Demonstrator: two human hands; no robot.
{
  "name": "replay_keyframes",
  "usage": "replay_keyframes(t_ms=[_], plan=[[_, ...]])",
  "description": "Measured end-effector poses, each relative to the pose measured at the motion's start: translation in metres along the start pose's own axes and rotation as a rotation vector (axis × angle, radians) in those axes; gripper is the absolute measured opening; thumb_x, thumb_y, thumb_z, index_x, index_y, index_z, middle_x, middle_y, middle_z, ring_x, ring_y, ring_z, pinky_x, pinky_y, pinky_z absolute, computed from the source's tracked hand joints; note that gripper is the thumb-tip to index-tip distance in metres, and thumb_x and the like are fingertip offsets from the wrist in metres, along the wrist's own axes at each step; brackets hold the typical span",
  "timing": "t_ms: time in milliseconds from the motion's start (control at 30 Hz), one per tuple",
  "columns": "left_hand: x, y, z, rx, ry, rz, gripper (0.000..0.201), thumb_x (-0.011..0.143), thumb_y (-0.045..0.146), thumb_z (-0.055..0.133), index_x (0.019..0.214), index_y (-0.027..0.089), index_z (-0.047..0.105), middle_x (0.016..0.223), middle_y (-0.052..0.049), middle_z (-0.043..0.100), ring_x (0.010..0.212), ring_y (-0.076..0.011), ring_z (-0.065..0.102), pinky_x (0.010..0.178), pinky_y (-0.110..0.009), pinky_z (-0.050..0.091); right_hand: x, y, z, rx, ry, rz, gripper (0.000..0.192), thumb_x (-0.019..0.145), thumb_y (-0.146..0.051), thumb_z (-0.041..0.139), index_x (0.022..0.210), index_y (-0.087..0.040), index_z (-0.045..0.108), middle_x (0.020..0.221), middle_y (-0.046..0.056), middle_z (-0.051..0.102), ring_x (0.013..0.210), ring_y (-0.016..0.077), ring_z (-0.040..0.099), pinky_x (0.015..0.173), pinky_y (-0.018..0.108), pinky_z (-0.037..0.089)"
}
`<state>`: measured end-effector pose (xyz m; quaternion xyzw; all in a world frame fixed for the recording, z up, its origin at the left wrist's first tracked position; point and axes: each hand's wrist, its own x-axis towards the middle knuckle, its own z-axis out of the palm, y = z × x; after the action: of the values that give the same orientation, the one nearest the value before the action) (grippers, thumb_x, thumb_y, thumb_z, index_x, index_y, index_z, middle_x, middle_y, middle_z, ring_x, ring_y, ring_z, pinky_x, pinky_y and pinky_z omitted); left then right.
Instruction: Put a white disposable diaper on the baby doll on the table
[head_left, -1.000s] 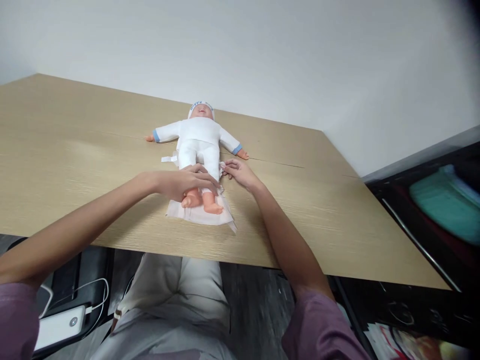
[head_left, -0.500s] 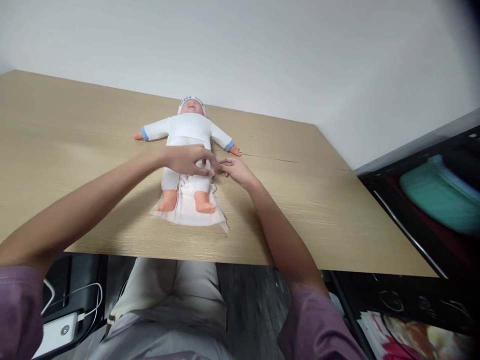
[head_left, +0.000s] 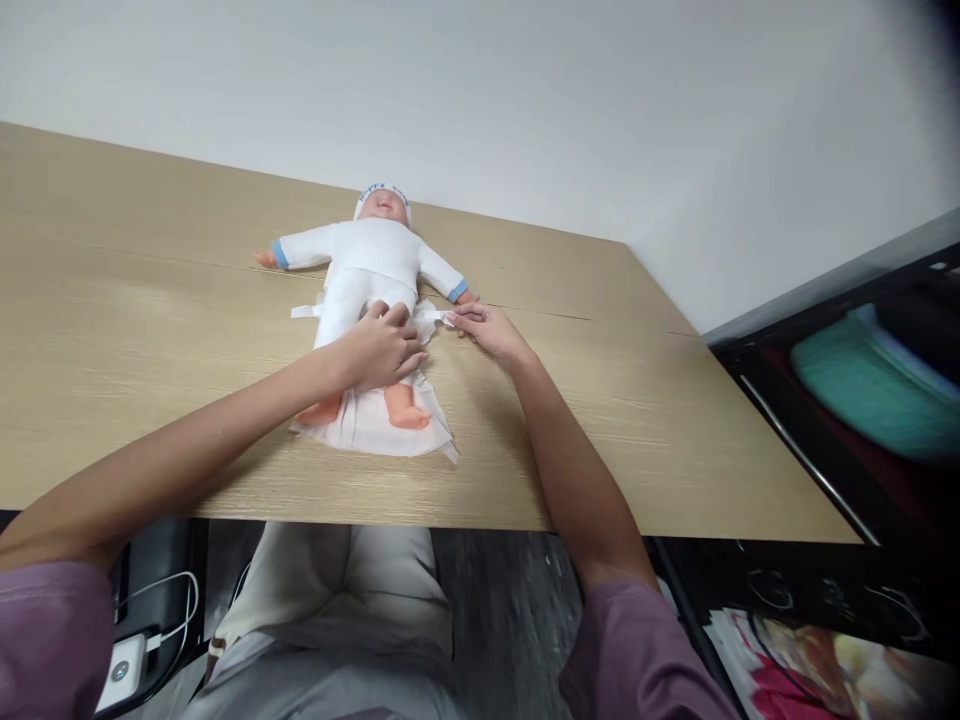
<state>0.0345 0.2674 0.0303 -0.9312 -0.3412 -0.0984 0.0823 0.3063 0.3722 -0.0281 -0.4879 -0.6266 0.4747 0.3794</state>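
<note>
A baby doll point(head_left: 375, 245) in a white suit with blue cuffs and a lettered white cap lies on its back on the table. Beneath its hips and legs an unfolded diaper point(head_left: 390, 435) is spread, its lower end showing around the feet. My left hand point(head_left: 384, 345) lies over the doll's leg on the right, fingers bent around it; what is under the palm is hidden. Beside the doll's hip, my right hand point(head_left: 484, 328) pinches the diaper's white side tab, drawn out to the right. The opposite tab point(head_left: 305, 312) sticks out flat on the left.
The wooden table point(head_left: 600, 430) reaches back to a pale wall point(head_left: 480, 110). At the right stands a dark shelf with a teal item point(head_left: 874, 385) and colourful packaging point(head_left: 832, 665). A white device with a cable point(head_left: 124, 672) is below the table edge at left.
My left hand has moved down from the doll's hip onto its leg. My right hand has drawn slightly right with the tab, which now shows stretched out. The left-side tab has come into view.
</note>
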Motion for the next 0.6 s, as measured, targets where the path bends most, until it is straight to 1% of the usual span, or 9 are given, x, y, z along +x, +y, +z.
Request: replay_keyframes(t_ms=[100, 200, 300, 367, 433, 500, 567, 600], plan=[[-0.004, 0.003, 0.006, -0.006, 0.041, -0.006, 0.058, 0.122, 0.042, 0.034, 0.108, 0.018, 0.084, 0.118, -0.017, 0.083, 0.119, -0.0408, 0.057, 0.099, -0.057, 0.04, 0.001, 0.004, -0.009, -0.086, 0.045, 0.011, 0.036, 0.081, -0.049, 0.096, 0.095, -0.022, 0.078, 0.093, 0.006, 0.082, 0.08, 0.0187, 0.068, 0.082, 0.035, 0.059], [-0.004, 0.004, 0.012, -0.035, 0.06, -0.023, 0.058, 0.123, 0.043, 0.033, 0.109, 0.017, 0.083, 0.117, -0.017, 0.083, 0.121, -0.0414, 0.058, 0.101, -0.058, 0.041, 0.0, 0.008, -0.009, -0.23, 0.148, -0.035, 0.02, 0.088, -0.035, 0.084, 0.1, -0.021, 0.078, 0.097, 0.007, 0.082, 0.086, 0.0216, 0.072, 0.091, 0.039, 0.061], [-0.006, -0.001, 0.01, -0.121, 0.075, -0.023, 0.057, 0.122, 0.048, 0.035, 0.115, 0.017, 0.083, 0.122, -0.017, 0.083, 0.125, -0.042, 0.059, 0.108, -0.062, 0.042, -0.006, 0.005, 0.003, -0.428, 0.275, -0.186, 0.016, 0.093, -0.028, 0.073, 0.107, -0.021, 0.077, 0.108, 0.01, 0.082, 0.094, 0.0255, 0.074, 0.1, 0.045, 0.062], [-0.012, -0.012, 0.0, -0.232, 0.082, 0.046, 0.051, 0.122, 0.043, 0.036, 0.13, 0.018, 0.08, 0.137, -0.016, 0.08, 0.128, -0.0398, 0.061, 0.113, -0.061, 0.043, -0.013, -0.004, 0.016, -0.551, 0.333, -0.344, 0.018, 0.098, -0.027, 0.066, 0.112, -0.022, 0.076, 0.117, 0.013, 0.081, 0.105, 0.0296, 0.074, 0.106, 0.05, 0.061], [-0.025, -0.026, -0.016, -0.342, 0.092, 0.13, 0.047, 0.12, 0.033, 0.037, 0.144, 0.022, 0.075, 0.156, -0.015, 0.073, 0.135, -0.0364, 0.063, 0.118, -0.057, 0.045, -0.023, -0.017, 0.03, -0.639, 0.326, -0.491, 0.019, 0.105, -0.028, 0.061, 0.116, -0.023, 0.076, 0.123, 0.014, 0.079, 0.117, 0.0332, 0.072, 0.114, 0.054, 0.058], [-0.043, -0.044, -0.034, -0.385, 0.103, 0.16, 0.048, 0.116, 0.025, 0.039, 0.153, 0.027, 0.07, 0.167, -0.012, 0.067, 0.144, -0.0341, 0.062, 0.124, -0.054, 0.045, -0.035, -0.033, 0.043, -0.689, 0.276, -0.592, 0.021, 0.109, -0.028, 0.059, 0.12, -0.024, 0.076, 0.125, 0.013, 0.078, 0.125, 0.0352, 0.07, 0.119, 0.057, 0.055], [-0.064, -0.06, -0.047, -0.343, 0.102, 0.143, 0.053, 0.112, 0.021, 0.044, 0.159, 0.031, 0.066, 0.171, -0.009, 0.064, 0.15, -0.0339, 0.059, 0.128, -0.055, 0.043, -0.051, -0.046, 0.052, -0.723, 0.194, -0.678, 0.027, 0.109, -0.025, 0.058, 0.13, -0.025, 0.075, 0.134, 0.013, 0.076, 0.133, 0.036, 0.068, 0.123, 0.06, 0.053], [-0.074, -0.067, -0.051, -0.303, 0.09, 0.131, 0.056, 0.109, 0.02, 0.048, 0.161, 0.034, 0.064, 0.172, -0.007, 0.063, 0.152, -0.0341, 0.058, 0.13, -0.055, 0.041, -0.059, -0.051, 0.054, -0.741, 0.127, -0.727, 0.034, 0.108, -0.022, 0.058, 0.137, -0.025, 0.074, 0.142, 0.013, 0.074, 0.138, 0.0362, 0.066, 0.126, 0.061, 0.051]])
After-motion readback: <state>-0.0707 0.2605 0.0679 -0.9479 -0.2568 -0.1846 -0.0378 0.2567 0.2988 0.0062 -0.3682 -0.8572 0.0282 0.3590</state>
